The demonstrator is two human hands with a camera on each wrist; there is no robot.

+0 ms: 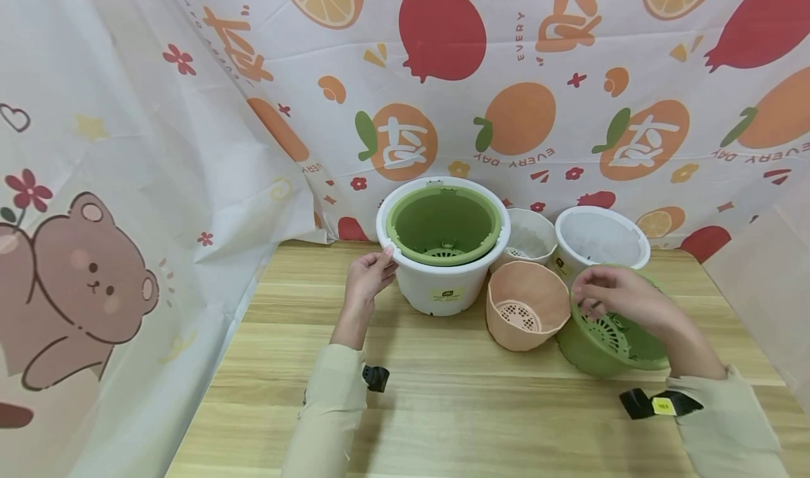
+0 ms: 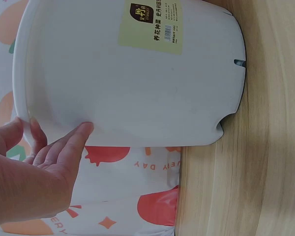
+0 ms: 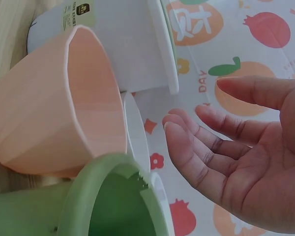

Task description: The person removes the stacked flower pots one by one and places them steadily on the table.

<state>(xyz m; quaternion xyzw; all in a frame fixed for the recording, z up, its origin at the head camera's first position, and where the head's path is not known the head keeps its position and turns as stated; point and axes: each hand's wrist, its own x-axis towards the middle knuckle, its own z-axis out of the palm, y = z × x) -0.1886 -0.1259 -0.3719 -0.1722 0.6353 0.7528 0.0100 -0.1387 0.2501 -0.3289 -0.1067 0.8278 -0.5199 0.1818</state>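
Observation:
My left hand point(image 1: 367, 281) holds the rim of a large white flowerpot point(image 1: 414, 288), thumb over the edge and fingers against the outer wall, as the left wrist view shows. Inside this pot sits a green flowerpot point(image 1: 436, 214) with a slotted bottom. Over at the right, my right hand point(image 1: 623, 296) hovers above a second green flowerpot point(image 1: 579, 344), which stands tilted. In the right wrist view the fingers point(image 3: 182, 152) bend loosely, the thumb is apart, and nothing is held. Beside that green pot is a peach flowerpot point(image 1: 503, 334) with a perforated bottom.
Behind the peach pot stand a smaller white pot point(image 1: 538, 242) and another white pot point(image 1: 639, 235) at the back right. All rest on a wood-grain table point(image 1: 443, 408). A fruit-print cloth point(image 1: 455, 133) hangs right behind them, and a bear-print cloth point(image 1: 171, 365) borders the left side.

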